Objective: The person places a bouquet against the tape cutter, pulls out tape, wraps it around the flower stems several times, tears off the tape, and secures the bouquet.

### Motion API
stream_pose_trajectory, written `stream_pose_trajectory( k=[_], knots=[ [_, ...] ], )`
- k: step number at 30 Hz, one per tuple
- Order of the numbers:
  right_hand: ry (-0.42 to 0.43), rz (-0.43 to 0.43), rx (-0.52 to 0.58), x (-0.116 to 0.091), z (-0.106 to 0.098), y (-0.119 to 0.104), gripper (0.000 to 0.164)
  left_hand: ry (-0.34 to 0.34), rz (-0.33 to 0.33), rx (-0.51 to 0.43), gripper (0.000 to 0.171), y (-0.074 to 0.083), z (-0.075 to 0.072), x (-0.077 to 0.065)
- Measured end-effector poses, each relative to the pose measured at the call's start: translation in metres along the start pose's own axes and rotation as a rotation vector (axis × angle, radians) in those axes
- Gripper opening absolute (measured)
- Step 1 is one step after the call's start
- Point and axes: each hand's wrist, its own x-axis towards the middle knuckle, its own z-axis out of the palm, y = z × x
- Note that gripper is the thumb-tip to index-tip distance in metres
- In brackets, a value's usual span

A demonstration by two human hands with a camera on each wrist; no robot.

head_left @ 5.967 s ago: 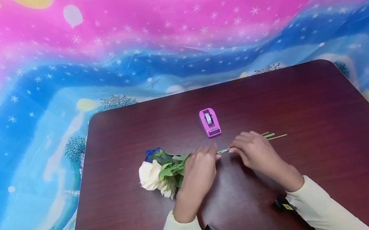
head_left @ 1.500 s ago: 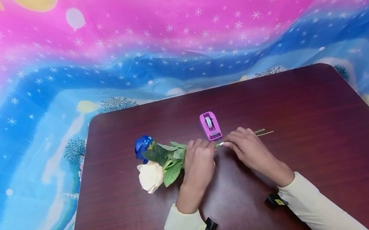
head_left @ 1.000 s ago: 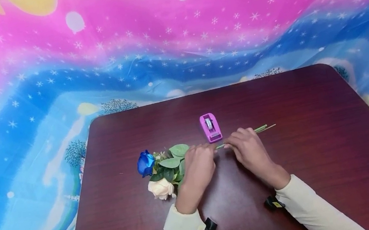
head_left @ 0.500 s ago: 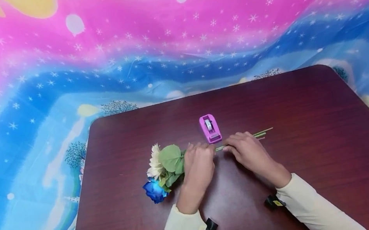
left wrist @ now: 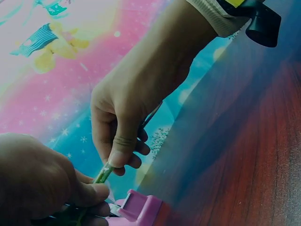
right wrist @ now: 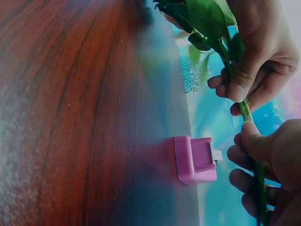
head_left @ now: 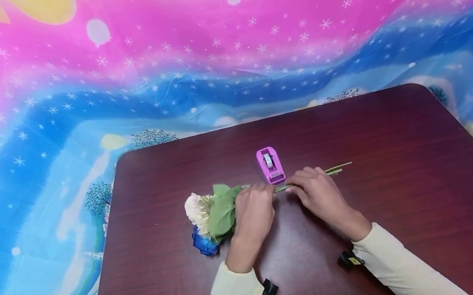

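Observation:
A bunch of flowers lies sideways across both hands, with white blooms [head_left: 197, 209], a blue rose [head_left: 205, 244] and broad green leaves [head_left: 221, 213] at the left. My left hand [head_left: 254, 210] grips the stems just below the leaves. A short way to the right, my right hand [head_left: 319, 191] pinches the same stems [right wrist: 245, 111] between thumb and fingers. Their cut ends [head_left: 339, 168] stick out past the right hand. Between the two thumbs, a shiny clear wrap, like tape, shows on the stems in the left wrist view. The palms hide the rest of the stems.
A pink tape dispenser [head_left: 270, 165] with a roll in it stands just beyond the hands, its toothed cutter facing them. The dark red-brown table [head_left: 376, 138] has rounded far corners. Behind it hangs a pink and blue patterned cloth [head_left: 213, 45].
The bunch has turned about its stems between my hands: the blue rose has gone from the far side to the near side, and white blooms have come up. Both hands stay nearly in place.

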Motion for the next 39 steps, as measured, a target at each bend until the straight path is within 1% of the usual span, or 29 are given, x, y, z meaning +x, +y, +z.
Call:
stream_pose_trajectory(
  k=[3,5,9,12,15,18,20,22,24,27,30,32,35,37,39],
  knots=[
    [-0.027,0.022,0.011,0.0003,-0.0006,-0.0005,0.013,0.042,-0.007,0.025,0.011,0.0000,0.0014,-0.0005],
    [-0.039,0.025,0.013,0.0006,-0.0010,-0.0002,0.015,0.058,-0.014,0.035,0.012,0.0002,0.0018,-0.0007],
    [-0.059,-0.006,-0.002,0.0026,-0.0029,0.0011,0.019,0.089,-0.024,0.043,0.011,0.0009,0.0020,-0.0006],
    [-0.067,-0.044,-0.022,0.0046,-0.0034,0.0024,0.016,0.101,-0.023,0.052,0.012,0.0005,0.0021,-0.0007],
    [-0.057,-0.072,-0.043,0.0055,-0.0027,0.0038,0.008,0.077,-0.011,0.036,0.012,0.0000,0.0020,-0.0007],
    [-0.029,-0.085,-0.059,0.0049,-0.0004,0.0054,0.003,0.035,-0.002,-0.002,0.006,-0.0004,0.0004,-0.0003],
    [0.005,-0.094,-0.062,0.0041,0.0016,0.0064,0.003,0.010,0.000,-0.022,0.007,-0.0007,-0.0016,0.0007],
    [0.043,-0.107,-0.065,0.0037,0.0032,0.0071,0.005,-0.008,0.002,-0.026,0.010,-0.0013,-0.0031,0.0016],
    [0.078,-0.120,-0.064,0.0036,0.0042,0.0072,0.008,-0.021,0.007,-0.024,0.010,-0.0019,-0.0034,0.0020],
    [0.093,-0.119,-0.053,0.0037,0.0044,0.0074,0.011,-0.023,0.008,-0.024,0.007,-0.0022,-0.0022,0.0021],
    [0.041,-0.084,-0.015,0.0038,0.0042,0.0076,0.010,-0.005,0.005,-0.024,0.005,-0.0024,-0.0013,0.0017],
    [-0.017,-0.054,0.015,0.0040,0.0034,0.0075,0.011,0.014,0.002,-0.024,0.006,-0.0027,-0.0008,0.0012],
    [-0.099,-0.035,0.048,0.0049,0.0024,0.0078,0.013,0.046,0.003,-0.010,0.008,-0.0029,-0.0006,0.0008],
    [-0.124,-0.041,0.056,0.0059,0.0021,0.0084,0.013,0.066,0.002,0.001,0.008,-0.0026,-0.0005,0.0008],
    [-0.127,-0.055,0.057,0.0070,0.0024,0.0092,0.011,0.081,0.005,0.016,0.010,-0.0019,-0.0006,0.0012]
  ],
)
